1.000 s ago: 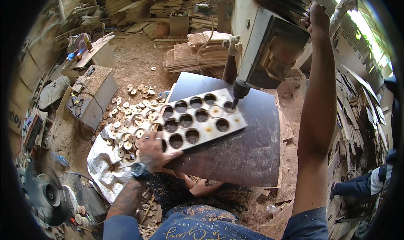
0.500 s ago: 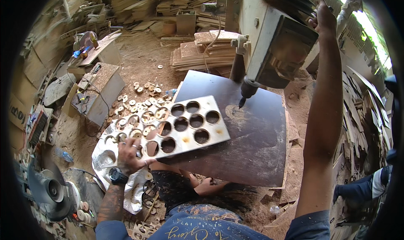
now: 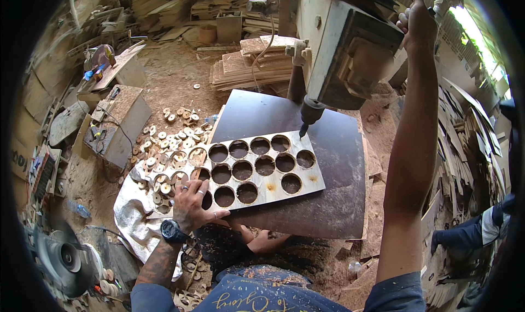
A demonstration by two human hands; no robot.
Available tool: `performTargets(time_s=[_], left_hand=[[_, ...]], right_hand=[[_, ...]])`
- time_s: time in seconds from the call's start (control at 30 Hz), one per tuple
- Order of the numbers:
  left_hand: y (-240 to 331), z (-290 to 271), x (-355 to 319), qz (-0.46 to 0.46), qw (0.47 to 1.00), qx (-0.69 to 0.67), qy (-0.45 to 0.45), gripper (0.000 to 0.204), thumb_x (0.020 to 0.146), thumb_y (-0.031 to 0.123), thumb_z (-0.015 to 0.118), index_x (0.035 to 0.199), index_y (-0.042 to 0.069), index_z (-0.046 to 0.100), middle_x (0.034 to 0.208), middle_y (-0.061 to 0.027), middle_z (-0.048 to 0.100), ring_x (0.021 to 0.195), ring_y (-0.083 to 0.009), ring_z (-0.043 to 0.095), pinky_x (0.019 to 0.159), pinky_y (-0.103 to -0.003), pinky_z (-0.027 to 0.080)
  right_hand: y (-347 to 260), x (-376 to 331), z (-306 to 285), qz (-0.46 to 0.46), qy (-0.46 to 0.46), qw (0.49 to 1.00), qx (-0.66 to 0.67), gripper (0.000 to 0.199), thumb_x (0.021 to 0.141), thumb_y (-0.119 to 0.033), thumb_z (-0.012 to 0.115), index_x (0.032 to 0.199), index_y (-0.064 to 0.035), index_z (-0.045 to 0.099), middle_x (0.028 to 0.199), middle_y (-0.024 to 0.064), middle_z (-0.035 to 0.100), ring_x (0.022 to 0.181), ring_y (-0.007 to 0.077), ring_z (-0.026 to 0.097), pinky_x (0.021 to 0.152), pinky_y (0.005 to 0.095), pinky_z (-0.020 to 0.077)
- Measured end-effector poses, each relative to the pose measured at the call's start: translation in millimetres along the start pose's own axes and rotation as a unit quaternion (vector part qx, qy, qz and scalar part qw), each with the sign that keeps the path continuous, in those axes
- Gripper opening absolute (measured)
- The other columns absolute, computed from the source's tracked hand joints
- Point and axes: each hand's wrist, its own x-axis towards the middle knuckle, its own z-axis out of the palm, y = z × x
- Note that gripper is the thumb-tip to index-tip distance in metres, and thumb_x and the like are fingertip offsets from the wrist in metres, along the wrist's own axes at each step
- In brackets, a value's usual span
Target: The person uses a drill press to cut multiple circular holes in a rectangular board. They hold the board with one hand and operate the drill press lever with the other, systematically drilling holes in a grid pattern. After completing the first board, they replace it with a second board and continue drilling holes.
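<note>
Workshop, seen from above the drill press. Left hand (image 3: 192,200) lies flat, fingers spread, palm down on the near-left end of a pale plywood board (image 3: 257,172); rings on two fingers, dark wristwatch (image 3: 174,231) on the wrist. The board rests on the dark metal press table (image 3: 333,164), running from the table's near-left corner toward its middle, tilted slightly so its right end sits farther from the person. The board's left end overhangs the table's left edge. Eleven or so round holes are cut through it in rows; two patches near its right end are uncut and show small scorch-like marks. Right hand (image 3: 418,22) is raised high at the upper right, closed around a lever or handle of the drill press head (image 3: 339,44); the thing gripped is mostly hidden by the fingers. The cutter bit (image 3: 303,129) hangs just above the board's far edge, close to the far-right hole; whether it touches the wood I cannot tell. Off the table's left edge, a heap of cut wooden discs (image 3: 169,148) lies on a crumpled white sheet (image 3: 131,213) over the sawdust floor. Farther left stands a chipboard box (image 3: 123,123). An angle grinder (image 3: 65,257) sits at the lower left. Stacked plywood offcuts (image 3: 246,66) lie beyond the table's far edge.
</note>
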Motion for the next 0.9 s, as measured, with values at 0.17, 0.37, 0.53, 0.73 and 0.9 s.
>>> performTargets(time_s=[0.17,0.37,0.53,0.73,0.9], left_hand=[[-1,1,-2,0.003,1.0,0.003,0.008,0.101,0.059,0.073,0.084,0.123,-0.002,0.065,0.115,-0.0131,0.061,0.108,-0.035,0.06,0.094,-0.047,0.045],[-3,2,-3,0.016,1.0,0.01,0.021,0.099,0.059,0.074,0.083,0.121,-0.002,0.065,0.111,-0.0118,0.061,0.106,-0.0314,0.061,0.096,-0.049,0.044],[-3,4,-3,0.0,1.0,-0.013,0.022,0.096,0.06,0.074,0.082,0.117,-0.002,0.066,0.104,-0.0098,0.06,0.102,-0.0281,0.061,0.1,-0.05,0.043],[-4,4,-2,0.022,0.999,0.003,0.039,0.095,0.06,0.073,0.083,0.116,-0.002,0.066,0.102,-0.0095,0.061,0.1,-0.0273,0.062,0.098,-0.049,0.044],[-6,5,-2,0.025,0.999,-0.01,0.041,0.095,0.059,0.073,0.083,0.116,-0.002,0.067,0.102,-0.0094,0.06,0.098,-0.0276,0.062,0.099,-0.049,0.044]], right_hand=[[-11,-38,-8,-0.047,0.006,0.998,0.046,0.04,0.094,-0.023,0.064,0.065,-0.0185,0.037,0.053,-0.0057,0.026,0.042,0.0083,0.025,0.041,0.0277,0.0224],[1,-104,-49,-0.124,0.013,0.979,0.159,0.038,0.093,-0.014,0.061,0.062,-0.0121,0.039,0.053,-0.0022,0.028,0.042,0.0093,0.025,0.043,0.0292,0.0231],[42,-155,-90,-0.211,-0.058,0.956,0.197,0.045,0.098,-0.012,0.053,0.06,-0.0142,0.028,0.053,-0.0015,0.024,0.046,0.0111,0.02,0.049,0.0321,0.0265],[66,-172,-108,-0.228,-0.07,0.949,0.206,0.045,0.098,-0.009,0.047,0.06,-0.015,0.022,0.054,-0.0014,0.019,0.049,0.0116,0.016,0.054,0.0336,0.0301],[73,-179,-114,-0.234,-0.075,0.951,0.188,0.043,0.096,-0.01,0.046,0.06,-0.0146,0.023,0.053,-0.0001,0.019,0.05,0.0129,0.018,0.059,0.0362,0.0349]])
